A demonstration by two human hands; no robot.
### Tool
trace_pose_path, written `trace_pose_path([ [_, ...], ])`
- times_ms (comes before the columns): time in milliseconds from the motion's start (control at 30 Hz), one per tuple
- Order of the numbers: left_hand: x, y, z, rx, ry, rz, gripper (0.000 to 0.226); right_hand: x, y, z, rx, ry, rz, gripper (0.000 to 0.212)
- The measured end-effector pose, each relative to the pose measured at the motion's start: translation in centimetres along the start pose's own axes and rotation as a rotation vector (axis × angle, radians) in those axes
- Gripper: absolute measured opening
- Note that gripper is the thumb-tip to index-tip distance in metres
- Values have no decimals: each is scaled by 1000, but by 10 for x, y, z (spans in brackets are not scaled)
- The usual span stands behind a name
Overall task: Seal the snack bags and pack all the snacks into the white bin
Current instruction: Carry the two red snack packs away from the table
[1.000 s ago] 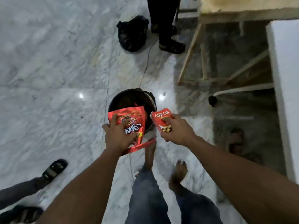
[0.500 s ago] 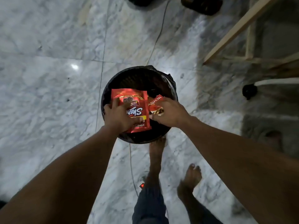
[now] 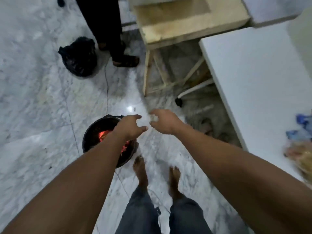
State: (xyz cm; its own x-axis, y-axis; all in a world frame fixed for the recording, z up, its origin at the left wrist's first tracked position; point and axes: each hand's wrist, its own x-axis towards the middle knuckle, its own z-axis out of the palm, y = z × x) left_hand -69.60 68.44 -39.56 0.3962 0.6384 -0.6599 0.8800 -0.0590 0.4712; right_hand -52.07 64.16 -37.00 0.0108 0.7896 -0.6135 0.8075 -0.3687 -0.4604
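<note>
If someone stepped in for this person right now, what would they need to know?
Left hand: open, empty, over the black bucket.
Right hand: open, fingers spread, nothing clearly held.
Red snack packs lie inside the bucket on the marble floor, partly hidden by the left arm.
Done: those packs are dropped in; whether they are sealed cannot be told.
Left: blurred blue and orange packets sit on the white table at right. No white bin is in view.

1. Arms bare, no sleeves visible; left hand (image 3: 130,127) and right hand (image 3: 164,121) without gloves.
2. Legs in grey-blue jeans (image 3: 143,215).
3. Feet (image 3: 140,168) bare, no shoes.
</note>
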Motion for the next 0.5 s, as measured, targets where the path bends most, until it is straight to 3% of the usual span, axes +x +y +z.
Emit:
trace_pose_path([
  [100, -15, 97, -19, 67, 14, 152, 68, -66, 24, -62, 108, 155, 97, 54],
  [233, -34, 226, -14, 170, -21, 403, 51, -165, 83, -122, 303, 415, 195, 40],
  [500, -103, 432, 101, 357, -79, 747, 55, -362, 229, -141, 456, 790, 460, 34],
])
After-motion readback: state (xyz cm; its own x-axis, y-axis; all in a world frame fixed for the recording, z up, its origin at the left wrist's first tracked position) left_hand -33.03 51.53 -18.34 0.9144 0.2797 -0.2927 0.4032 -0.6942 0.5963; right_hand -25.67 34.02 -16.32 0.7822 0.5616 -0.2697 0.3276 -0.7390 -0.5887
